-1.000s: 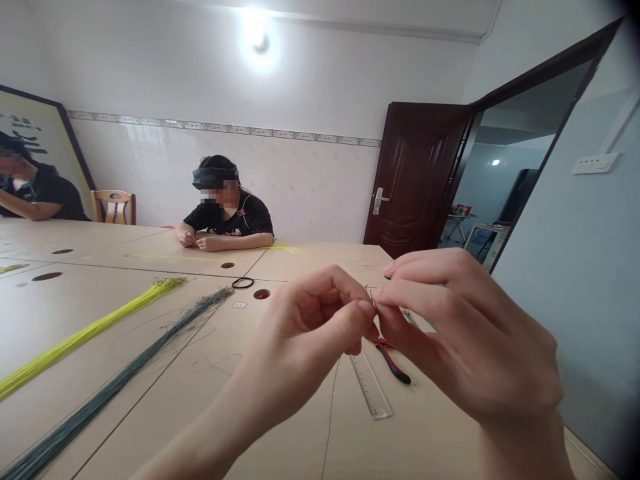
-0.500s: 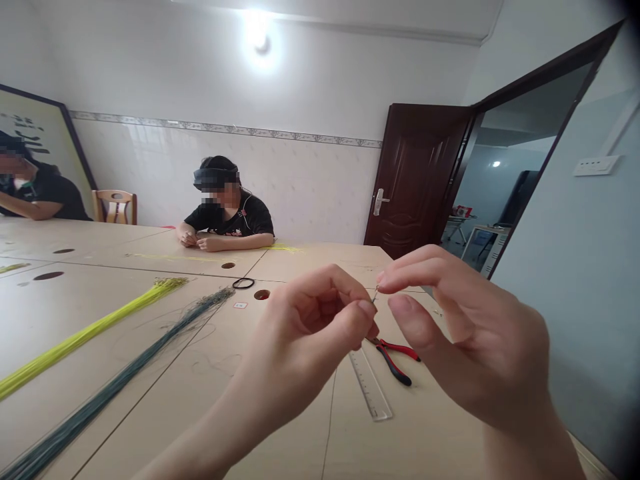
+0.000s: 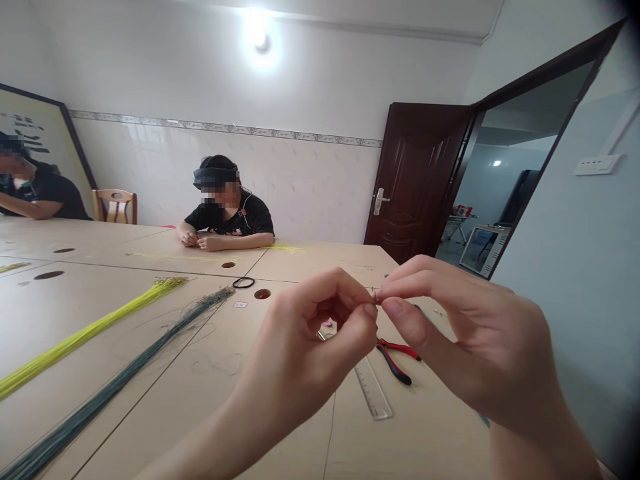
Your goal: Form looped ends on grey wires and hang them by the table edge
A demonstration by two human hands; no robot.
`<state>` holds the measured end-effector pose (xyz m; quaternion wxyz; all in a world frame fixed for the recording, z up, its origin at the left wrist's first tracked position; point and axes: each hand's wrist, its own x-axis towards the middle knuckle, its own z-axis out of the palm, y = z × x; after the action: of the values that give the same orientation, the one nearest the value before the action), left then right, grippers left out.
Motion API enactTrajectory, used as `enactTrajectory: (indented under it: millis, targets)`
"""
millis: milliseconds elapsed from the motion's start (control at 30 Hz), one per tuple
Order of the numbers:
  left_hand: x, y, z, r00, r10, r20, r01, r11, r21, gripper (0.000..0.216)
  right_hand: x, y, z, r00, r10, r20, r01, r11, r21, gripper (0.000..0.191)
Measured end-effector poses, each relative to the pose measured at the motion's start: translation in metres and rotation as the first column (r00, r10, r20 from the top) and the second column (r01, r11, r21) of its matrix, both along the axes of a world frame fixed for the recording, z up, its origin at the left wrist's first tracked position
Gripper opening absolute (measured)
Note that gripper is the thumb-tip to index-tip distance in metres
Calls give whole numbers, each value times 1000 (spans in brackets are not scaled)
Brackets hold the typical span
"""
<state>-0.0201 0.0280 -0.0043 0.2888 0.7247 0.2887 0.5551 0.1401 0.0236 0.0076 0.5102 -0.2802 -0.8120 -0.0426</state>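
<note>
My left hand (image 3: 310, 337) and my right hand (image 3: 465, 333) are raised above the table and meet fingertip to fingertip. Both pinch the same tiny piece of thin wire (image 3: 375, 298), which barely shows between thumbs and forefingers. Below the hands on the table lie red-handled pliers (image 3: 397, 357) and a clear ruler (image 3: 373, 390).
A bundle of yellow wires (image 3: 85, 333) and a bundle of dark green wires (image 3: 125, 377) stretch across the beige table (image 3: 210, 373) at left. A black ring (image 3: 243, 283) lies by a cable hole. Two other people sit at the far side. A brown door (image 3: 415, 177) stands open at right.
My right hand's thumb and forefinger opened briefly, then closed again on the wire. Both hands stayed at about the same height; the pliers came into view beneath them.
</note>
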Motion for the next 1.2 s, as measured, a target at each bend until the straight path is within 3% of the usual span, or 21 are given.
enactTrajectory:
  millis: [567, 800, 1000, 1200]
  targets:
    - [1, 0, 0, 999, 3, -54, -3, 1000, -2, 16, 2, 0, 1, 999, -17, 46, 19, 999, -41, 7]
    - [0, 1, -1, 999, -23, -44, 22, 999, -34, 14, 3, 1, 2, 990, -50, 129, 45, 998, 39, 6]
    - [-3, 2, 0, 990, -139, -2, 137, 978, -155, 15, 2, 0, 1, 984, -57, 171, 39, 993, 111, 6]
    - [0, 0, 0, 995, -86, -45, 84, 995, -57, 13, -2, 2, 1, 983, -103, 154, 74, 979, 188, 8]
